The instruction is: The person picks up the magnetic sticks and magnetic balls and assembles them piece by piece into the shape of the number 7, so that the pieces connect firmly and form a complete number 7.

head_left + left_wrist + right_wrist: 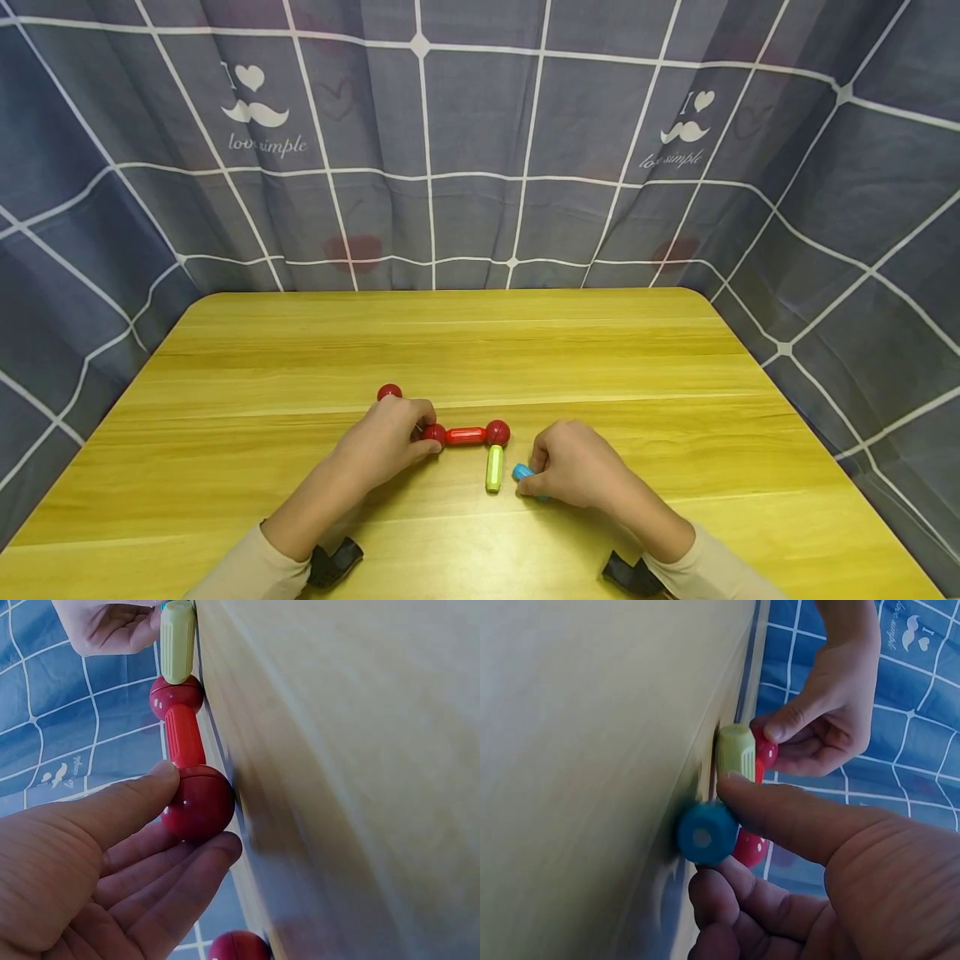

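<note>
Red plastic makes up most of the small assembly lying on the wooden table [300, 350]: a short red rod [466, 435] is joined at each end to a ball, and every other place is given here relative to that rod. At its left end, a red ball [434, 433] is pinched between the thumb and fingers of the left hand [386, 442], the thumb being pressed on one side of the ball and the fingertips on the other, as is shown in the left wrist view. At the rod's right end, a second red ball [497, 432] is attached, and from it a yellow-green rod [494, 468] is extended toward the person, at a right angle to the red rod. To the right of the yellow-green rod, a blue rod [522, 474] is gripped by the right hand [573, 467], with thumb and fingers curled round it. Beyond the left hand, a third red ball [389, 392] is seen lying apart on the table.
</note>
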The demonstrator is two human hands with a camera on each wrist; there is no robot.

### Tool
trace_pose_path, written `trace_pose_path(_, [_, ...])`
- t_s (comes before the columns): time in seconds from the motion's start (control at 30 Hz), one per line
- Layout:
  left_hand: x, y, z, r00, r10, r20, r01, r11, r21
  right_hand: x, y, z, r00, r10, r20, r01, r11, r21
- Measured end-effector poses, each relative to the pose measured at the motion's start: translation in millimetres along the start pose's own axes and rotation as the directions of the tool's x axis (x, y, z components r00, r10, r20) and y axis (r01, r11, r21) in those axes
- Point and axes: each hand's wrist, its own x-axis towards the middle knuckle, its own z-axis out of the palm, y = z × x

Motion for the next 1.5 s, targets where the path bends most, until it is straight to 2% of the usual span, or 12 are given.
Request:
trace_pose_path(0.4, [-0.5, -0.9, 0.6, 1.000, 0.001, -0.006, -0.001, 1.000, 0.002, -5, -11, 7, 0.993, -0.050, 0.109, 0.043, 0.997, 0.066])
trace_pose_path(1.2, [1.3, -0.9, 1.0, 1.000, -0.014, -0.002, 0.014, 1.000, 0.003, -5, -29, 20, 0.986, -0.133, 0.104, 0.130, 0.991, 0.039])
trace_pose_path(1.37, [2.0, -1.6, 1.2, 1.000, -0.006, -0.007, 0.006, 1.000, 0.011, -6, -32, 18, 0.973, -0.192, 0.126, 0.184, 0.980, 0.075])
trace_pose_path(1.5, [1.4, -1.5, 0.9, 1.000, -0.005, -0.004, 0.005, 1.000, 0.012, -8, -34, 17, 0.947, -0.278, 0.159, 0.272, 0.961, 0.057])
